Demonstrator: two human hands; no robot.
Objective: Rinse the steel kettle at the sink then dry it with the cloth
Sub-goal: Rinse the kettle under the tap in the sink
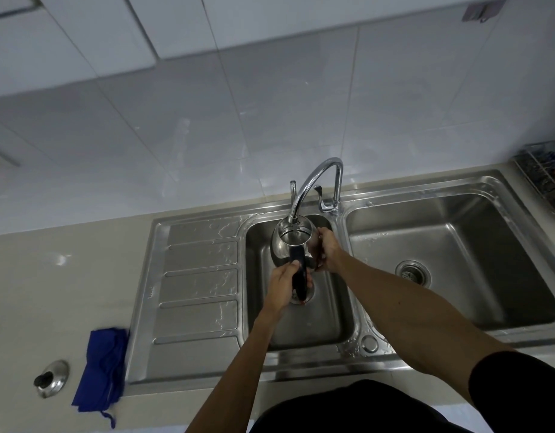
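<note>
Kettle: steel kettle [290,242] held up over the small left basin [329,320], lid off, open mouth right under the tap spout; dark handle [300,278] points back twd the person.
Left hand: left hand [282,284] wrapped tight round the dark handle, thumb on top, carrying the kettle.
Right hand: right hand [327,250] pressed vs the kettle's right side, fingers curled onto the body; it steadies the pot. Can't tell how far the fingers wrap behind.
Tap: chrome gooseneck faucet [316,182] swung left, outlet just above or at the kettle mouth; lever [321,200] at its base. Water flow: can't tell, too blurred.
Sink: double steel sink [360,345], small basin in middle, big basin [488,276] on right w/ drain strainer [413,273]; ribbed drainboard [198,285] on left, wet w/ droplets.
Cloth: blue cloth [102,373] bunched on the beige counter [51,285], just beside the drainboard's left edge, well apart from the kettle.
Lid: steel lid w/ dark knob [51,378] lying on counter left of the cloth, near it, not touching.
Rack: wire rack [541,176] at far right on counter, contents blurred.
Wall: pale grey tiles [270,120] behind sink.
Person: bare forearms, dark sleeve [520,385] on right arm.
</note>
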